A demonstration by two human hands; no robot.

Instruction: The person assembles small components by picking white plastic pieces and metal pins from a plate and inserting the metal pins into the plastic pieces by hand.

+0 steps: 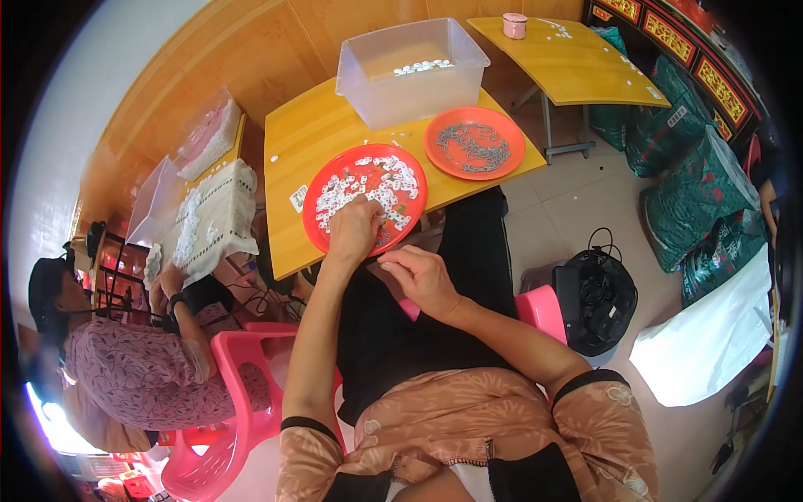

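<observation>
A red plate (311,219) at the table's front edge holds many small white plastic pieces (386,194) with dark holes, and a few grey metal bits near its lower rim. My left hand (355,227) is over the plate, fingers curled down among the pieces; what they pinch is hidden. Just off the plate's near rim, above my lap, my right hand (425,279) is closed with thumb and forefinger together. Anything held there is too small to make out. An orange plate (475,120) with thin grey metal pins (493,154) stands to the right of the red one.
Behind the plates stands a clear plastic bin (410,84) with white pieces. A second yellow table (569,67) bears a pink container (514,26). At left a person (159,351) works at a cloth-covered surface. Green bags (698,197) and a black bag (606,293) lie right.
</observation>
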